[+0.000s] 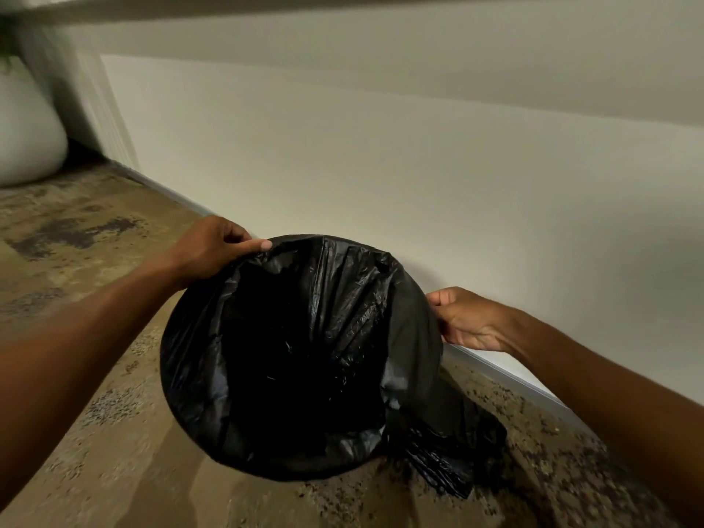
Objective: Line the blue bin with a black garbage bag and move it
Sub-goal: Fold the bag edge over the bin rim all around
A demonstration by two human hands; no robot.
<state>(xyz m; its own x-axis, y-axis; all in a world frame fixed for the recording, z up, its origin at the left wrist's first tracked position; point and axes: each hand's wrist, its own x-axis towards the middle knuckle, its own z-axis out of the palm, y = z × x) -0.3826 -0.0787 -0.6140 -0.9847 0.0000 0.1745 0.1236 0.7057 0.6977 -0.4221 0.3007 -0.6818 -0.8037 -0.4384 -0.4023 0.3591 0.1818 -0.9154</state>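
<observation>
A black garbage bag (304, 348) is stretched over a round bin and folded down outside its rim, so none of the blue bin shows. My left hand (213, 253) grips the bag-covered rim at its far left, thumb pointing right along the edge. My right hand (464, 318) pinches the bag at the right side of the rim. A loose tail of the bag (453, 451) hangs down at the lower right onto the floor.
A cream wall (381, 165) with a grey baseboard (506, 375) runs right behind the bin. The floor is mottled brown carpet (95, 394). A large white rounded planter (26, 135) stands at the far left by a door frame.
</observation>
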